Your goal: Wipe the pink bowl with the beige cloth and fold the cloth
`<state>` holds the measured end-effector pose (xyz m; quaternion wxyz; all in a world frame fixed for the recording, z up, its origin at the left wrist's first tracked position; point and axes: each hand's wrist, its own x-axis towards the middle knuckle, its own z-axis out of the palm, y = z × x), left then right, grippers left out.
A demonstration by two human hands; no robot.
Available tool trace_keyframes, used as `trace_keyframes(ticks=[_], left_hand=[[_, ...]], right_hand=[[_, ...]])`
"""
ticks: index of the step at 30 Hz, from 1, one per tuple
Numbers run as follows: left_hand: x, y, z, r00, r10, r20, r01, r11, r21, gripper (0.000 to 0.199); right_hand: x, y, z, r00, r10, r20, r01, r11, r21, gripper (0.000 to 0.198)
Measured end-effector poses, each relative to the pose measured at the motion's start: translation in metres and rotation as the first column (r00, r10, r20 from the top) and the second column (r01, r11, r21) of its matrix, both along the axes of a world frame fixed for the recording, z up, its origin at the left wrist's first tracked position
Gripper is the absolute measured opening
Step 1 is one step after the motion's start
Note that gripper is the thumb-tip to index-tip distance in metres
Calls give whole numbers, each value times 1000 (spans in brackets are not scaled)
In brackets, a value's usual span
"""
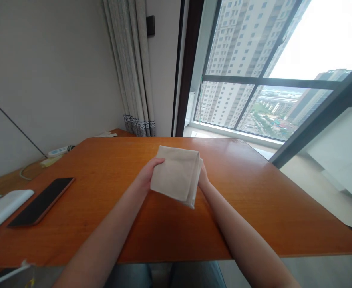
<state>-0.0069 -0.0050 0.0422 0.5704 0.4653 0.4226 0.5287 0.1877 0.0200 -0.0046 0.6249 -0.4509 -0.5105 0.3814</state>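
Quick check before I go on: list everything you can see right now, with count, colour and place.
folded cloth: 1, beige, held up between both hands above the table's middle
table: 1, orange-brown wood, fills the foreground
phone: 1, black, screen dark, lying on the table at left
white flat object: 1, white, table's left edge, beside the phone; kind unclear
power strip: 1, white, far left behind the table, cable attached
curtain: 1, pale grey with a dark patterned hem, by the window
window: 1, dark frame, tower blocks outside
left hand: 1, grips the cloth's left edge
right hand: 1, mostly hidden behind the cloth's right edge
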Motion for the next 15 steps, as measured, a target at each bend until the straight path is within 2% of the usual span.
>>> trace_keyframes(ticks=[2,5,8,10,11,12,14,15], left_hand=[[19,8,-7,1000,19,14,-19,999,-31,18],[30,16,-15,979,185,-88,-177,980,85,10],[28,20,-20,954,274,-118,-246,947,208,11],[26,21,-25,970,211,-119,-173,948,269,15],[25,21,-28,977,169,-132,-123,946,301,17],[23,22,-32,977,147,-157,-87,939,334,18],[21,26,-44,947,226,-228,-123,912,392,17],[19,28,-51,914,307,-266,-181,894,409,15]], right_hand=[[-2,-2,5,994,67,-82,-73,995,-74,68],[-3,-5,14,962,183,-200,-218,961,-168,80],[-4,-8,19,908,358,-219,-409,870,-274,55],[-4,-9,20,886,411,-214,-460,834,-303,41],[-4,-9,20,897,385,-218,-436,851,-291,39],[-3,-8,19,925,307,-223,-361,895,-263,37],[1,-6,19,980,42,-196,-76,983,-167,30],[3,-5,20,983,-106,-148,91,991,-100,27]])
